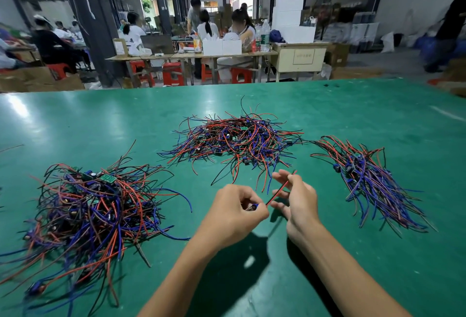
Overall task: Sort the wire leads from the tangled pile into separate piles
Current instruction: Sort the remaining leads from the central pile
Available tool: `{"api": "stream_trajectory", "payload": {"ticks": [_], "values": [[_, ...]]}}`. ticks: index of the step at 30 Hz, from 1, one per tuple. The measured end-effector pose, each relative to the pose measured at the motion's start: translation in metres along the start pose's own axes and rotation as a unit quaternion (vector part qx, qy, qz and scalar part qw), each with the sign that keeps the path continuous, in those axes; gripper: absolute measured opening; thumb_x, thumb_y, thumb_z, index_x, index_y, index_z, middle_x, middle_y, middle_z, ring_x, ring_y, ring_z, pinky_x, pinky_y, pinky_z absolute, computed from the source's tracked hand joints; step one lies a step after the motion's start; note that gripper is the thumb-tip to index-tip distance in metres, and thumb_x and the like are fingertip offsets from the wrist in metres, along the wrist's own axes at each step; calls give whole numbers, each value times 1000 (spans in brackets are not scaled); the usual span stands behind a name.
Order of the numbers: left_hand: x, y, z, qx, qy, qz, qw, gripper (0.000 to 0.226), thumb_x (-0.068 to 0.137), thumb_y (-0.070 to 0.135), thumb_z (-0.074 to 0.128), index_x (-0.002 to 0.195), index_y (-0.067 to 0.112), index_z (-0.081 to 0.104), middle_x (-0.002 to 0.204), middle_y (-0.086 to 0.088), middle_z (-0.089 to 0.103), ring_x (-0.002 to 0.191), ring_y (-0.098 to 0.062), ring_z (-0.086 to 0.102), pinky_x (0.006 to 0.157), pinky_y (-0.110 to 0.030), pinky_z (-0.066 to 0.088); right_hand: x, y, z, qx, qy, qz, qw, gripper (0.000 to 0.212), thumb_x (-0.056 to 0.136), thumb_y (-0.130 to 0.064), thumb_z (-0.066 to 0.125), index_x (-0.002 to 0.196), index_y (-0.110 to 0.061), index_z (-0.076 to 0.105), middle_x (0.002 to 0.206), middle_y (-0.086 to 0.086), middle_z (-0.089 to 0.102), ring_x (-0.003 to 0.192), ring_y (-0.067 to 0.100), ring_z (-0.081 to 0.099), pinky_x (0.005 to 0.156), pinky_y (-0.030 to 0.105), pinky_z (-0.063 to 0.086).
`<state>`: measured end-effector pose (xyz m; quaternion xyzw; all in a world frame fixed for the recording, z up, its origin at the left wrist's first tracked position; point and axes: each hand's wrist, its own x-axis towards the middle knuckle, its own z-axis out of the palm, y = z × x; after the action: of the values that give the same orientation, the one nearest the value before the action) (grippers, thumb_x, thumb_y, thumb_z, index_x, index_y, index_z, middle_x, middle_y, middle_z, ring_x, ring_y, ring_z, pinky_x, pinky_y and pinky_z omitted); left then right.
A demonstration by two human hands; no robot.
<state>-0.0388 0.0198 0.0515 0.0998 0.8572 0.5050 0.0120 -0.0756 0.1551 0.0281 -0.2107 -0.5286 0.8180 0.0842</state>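
To the left of my hands sits the big tangled pile (88, 213) of red, blue and black wire leads with small green boards mixed in; it sprawls loose on the green counter (378, 115), and I judge it the unsorted heap, kept close so I can pull from it without reaching

Farther out from my hands, toward the middle of the counter, lies a second pile (237, 140), flatter, its leads fanning outward in all directions

My left hand (235, 213) has its fingers (248, 197) curled round the component end of one lead, where a bit of blue shows at the fingertips; I hold that end firm so the wires stay taut. The red and black lead (280, 190) runs up and to the right from there, lifted off the counter. My right hand (298, 198) pinches the far end between thumb and forefinger, the other fingers spread loosely, so I can draw the pair straight

To the right of my hands lies the tidy pile (370, 180), its leads running mostly the same way, blue tails toward me. I judge this the finished stack, and the straightened lead probably belongs there, laid parallel
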Motion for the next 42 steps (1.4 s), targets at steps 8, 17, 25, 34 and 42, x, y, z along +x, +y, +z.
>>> {"api": "stream_trajectory", "payload": {"ticks": [8, 17, 25, 34, 42], "values": [[-4, 0, -2, -1, 32, 60, 998, 17, 83, 14, 70, 67, 16, 72, 54, 12, 59, 50, 0, 46, 54, -12, 38, 24, -26, -41, 271, 12, 101, 957, 29, 106, -23, 36, 99, -18, 63, 93, 2, 69, 70, 10, 60, 52, 19, 53], [5, -9, -16, -114, 67, -6, 991, 21, 94, 26, 67, 79, 16, 78, 69, -1, 72, 47, -3, 42, 50, -17, 33, -10, 3, -4, -168, -242, -87, 952, 37, 97, -47, 54, 108, -18, 73, 93, -1, 78, 82, 15, 73, 67, 25, 53], [4, -7, -26, -194, -60, -35, 978, 23, 104, 16, 51, 116, 12, 70, 81, -8, 73, 51, -12, 55, 47, -17, 40, -16, 0, -9, -132, -179, -178, 959, 20, 103, -26, 55, 98, -17, 71, 83, 2, 78, 68, 17, 73, 56, 25, 57], [2, -13, -22, -157, 1, -48, 986, 18, 98, 14, 62, 92, 3, 75, 71, -10, 72, 52, -19, 65, 52, -25, 54, -22, 3, -5, -43, -258, -97, 960, 43, 75, -32, 76, 114, -15, 70, 100, 16, 76, 83, 17, 70, 71, 20, 54], [1, -7, -17, -98, 28, -75, 992, 21, 95, 17, 65, 80, 8, 77, 70, -6, 75, 50, -18, 65, 51, -26, 53, -17, 20, -7, -136, -200, -204, 949, 29, 88, -6, 75, 110, -22, 64, 71, 5, 75, 66, 13, 65, 69, 24, 51]]}}
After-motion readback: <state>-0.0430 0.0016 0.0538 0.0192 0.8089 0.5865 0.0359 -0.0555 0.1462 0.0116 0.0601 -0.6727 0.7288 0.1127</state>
